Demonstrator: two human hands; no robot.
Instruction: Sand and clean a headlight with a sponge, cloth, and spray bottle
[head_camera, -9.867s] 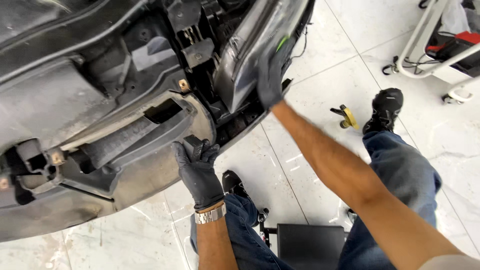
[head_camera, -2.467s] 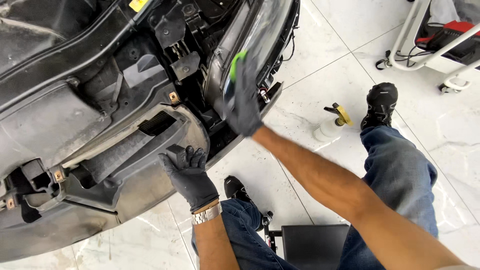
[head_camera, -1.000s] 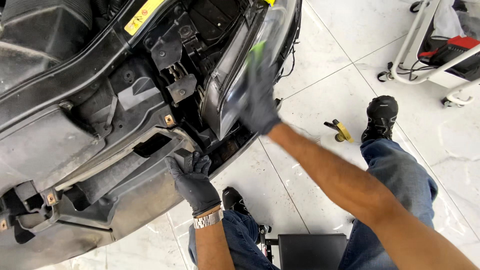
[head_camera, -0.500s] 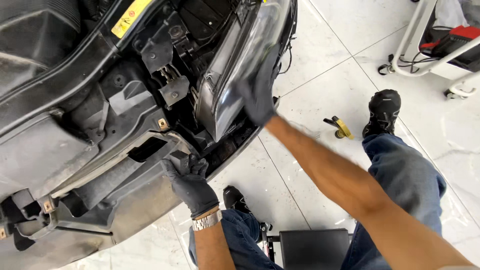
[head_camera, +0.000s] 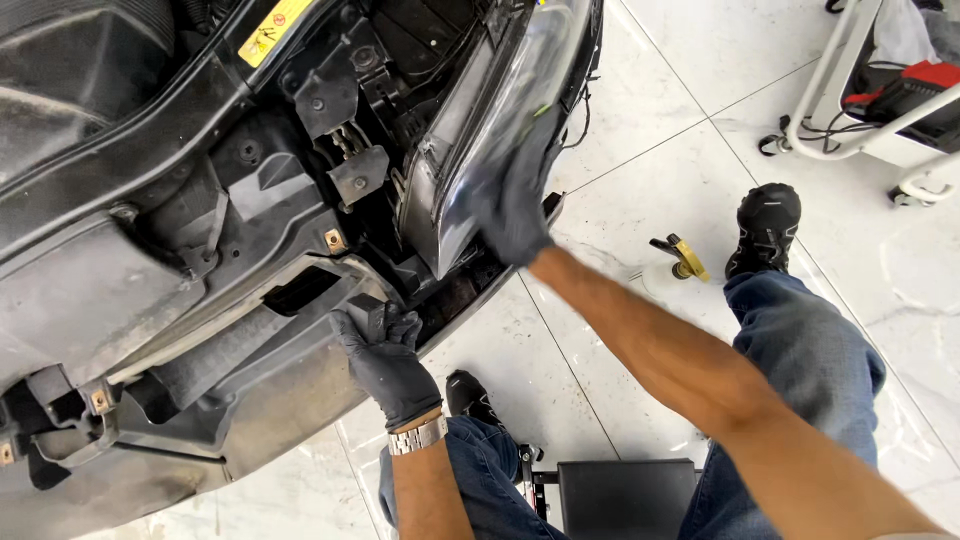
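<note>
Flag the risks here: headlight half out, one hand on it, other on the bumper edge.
1. The right hand alone steadies the headlight, which sits tilted in its opening; it could slip and hit the floor.
2. Wires hang by the lamp's far side; if attached, pulling further may strain them.
3. The left hand grips the bumper edge beside brackets; fingers could get pinched.

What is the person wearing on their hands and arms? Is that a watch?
Both hands wear dark grey gloves: the left hand and the right hand. The right glove shows a little bright green near the fingers. Yes, a silver metal watch with a link band sits on the left wrist. Both forearms are bare, with no sleeves in view.
</note>
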